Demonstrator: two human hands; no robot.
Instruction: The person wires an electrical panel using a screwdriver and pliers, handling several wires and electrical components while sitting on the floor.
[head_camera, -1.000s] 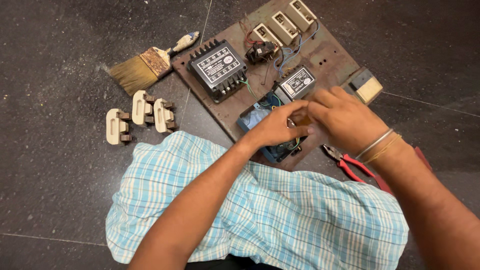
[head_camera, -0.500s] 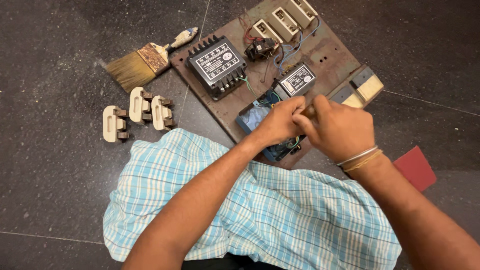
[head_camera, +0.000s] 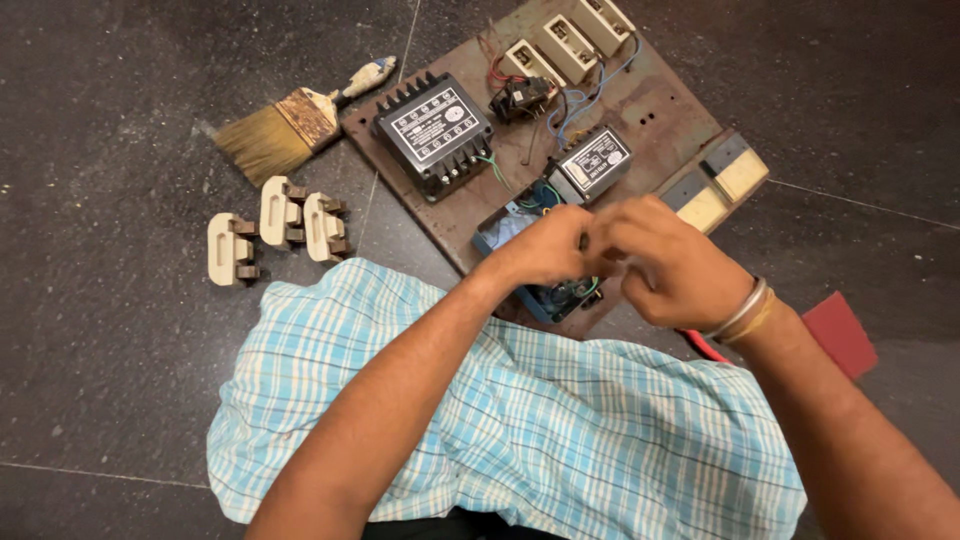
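My left hand (head_camera: 540, 250) and my right hand (head_camera: 668, 268) meet fingertip to fingertip, fingers curled and blurred, just above a blue open box (head_camera: 503, 228) with wires on a rusty brown board (head_camera: 655, 105). Whatever is pinched between the fingers is hidden. Just beyond the hands is a small black module with a white label (head_camera: 592, 163). A larger black transformer block (head_camera: 432, 130) is bolted to the board's left part. Thin green and blue wires run between these parts.
Three cream fuse holders (head_camera: 565, 40) line the board's far edge, and two cream switches (head_camera: 722, 182) its right edge. Three loose cream fuse carriers (head_camera: 275, 225) and a paintbrush (head_camera: 280, 125) lie on the dark floor at left. A red plier handle (head_camera: 705, 345) and a red square piece (head_camera: 840, 332) lie by my right wrist. Blue checked cloth (head_camera: 520, 430) covers my lap.
Both hands have stayed together over the blue box, with the fingers working. My right wrist now covers most of the red pliers, and the red square piece has come into view.
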